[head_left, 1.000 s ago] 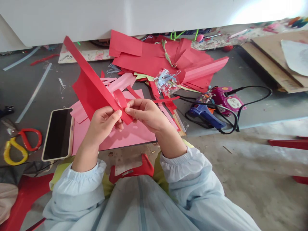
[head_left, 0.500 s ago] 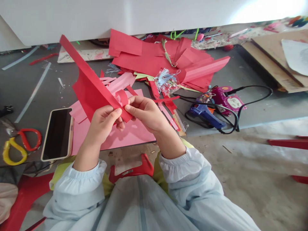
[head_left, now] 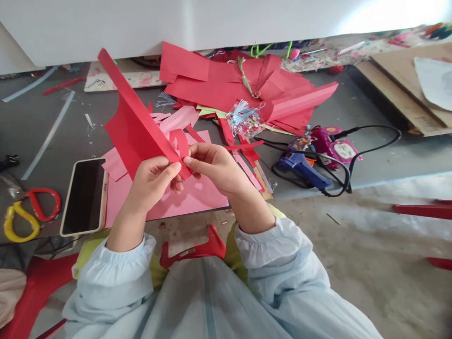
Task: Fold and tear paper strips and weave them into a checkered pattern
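A folded red paper piece (head_left: 132,125) with a long narrow edge strip stands tilted up to the left in my hands. Its lower right end is pinched by my left hand (head_left: 155,181), thumb on the near side. My right hand (head_left: 213,167) is closed with thumb and forefinger on a curled red paper strip (head_left: 181,141), which loops up beside the folded edge. Some of the fingertips behind the paper are hidden. Below both hands lies a pink paper sheet (head_left: 197,197), with cut pink strips (head_left: 180,117) just behind it.
A phone (head_left: 84,195) and scissors (head_left: 33,214) lie at left. Red paper sheets (head_left: 212,94) pile up at the back, a bag of beads and tassels (head_left: 245,120) at their front. Rightward are a blue glue gun (head_left: 303,169), its cord, and cardboard (head_left: 399,99).
The upper end of the folded red paper has swung slightly to the right, and its edge stands a little steeper. Both hands keep their pinch in nearly the same place.
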`<state>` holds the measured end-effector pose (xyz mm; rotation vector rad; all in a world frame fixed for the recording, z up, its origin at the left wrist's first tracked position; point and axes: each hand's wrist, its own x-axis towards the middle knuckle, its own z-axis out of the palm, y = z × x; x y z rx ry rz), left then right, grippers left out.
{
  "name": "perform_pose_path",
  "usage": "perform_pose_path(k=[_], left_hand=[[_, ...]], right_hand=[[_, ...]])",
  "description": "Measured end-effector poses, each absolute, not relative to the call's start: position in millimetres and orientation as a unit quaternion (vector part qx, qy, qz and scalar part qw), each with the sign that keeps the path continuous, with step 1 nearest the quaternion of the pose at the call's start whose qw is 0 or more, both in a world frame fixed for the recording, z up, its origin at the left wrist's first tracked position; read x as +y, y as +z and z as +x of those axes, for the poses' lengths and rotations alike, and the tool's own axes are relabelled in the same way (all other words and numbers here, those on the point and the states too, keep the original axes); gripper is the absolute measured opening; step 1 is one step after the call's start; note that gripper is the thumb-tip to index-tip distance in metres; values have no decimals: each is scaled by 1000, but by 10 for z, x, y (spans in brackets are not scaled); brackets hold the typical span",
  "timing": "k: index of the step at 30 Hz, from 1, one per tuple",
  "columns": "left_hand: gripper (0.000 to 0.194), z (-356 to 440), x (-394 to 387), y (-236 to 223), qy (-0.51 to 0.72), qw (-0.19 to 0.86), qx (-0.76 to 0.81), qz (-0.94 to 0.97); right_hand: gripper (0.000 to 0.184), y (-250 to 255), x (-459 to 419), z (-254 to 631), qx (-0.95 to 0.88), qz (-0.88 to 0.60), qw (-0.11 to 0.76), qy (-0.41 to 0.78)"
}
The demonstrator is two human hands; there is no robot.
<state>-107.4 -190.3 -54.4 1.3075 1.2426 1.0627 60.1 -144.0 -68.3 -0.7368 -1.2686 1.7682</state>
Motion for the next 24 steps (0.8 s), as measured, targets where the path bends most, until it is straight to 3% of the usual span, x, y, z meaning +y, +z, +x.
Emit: perform_pose_path(k=[7,16,24], left_hand=[[27,-1058,-1873,-576,464,493,516,525],[24,-1084,-1889,-536,456,480,507,552],[25,-1075,-1890,-535,434,501,492,565]], right_hand=[[40,-632,-1443,609,-485,-292,432,703],[39,-587,-1438,671,-473,-313,373,734],[38,-613,-1451,658,-503,-306,383,712]])
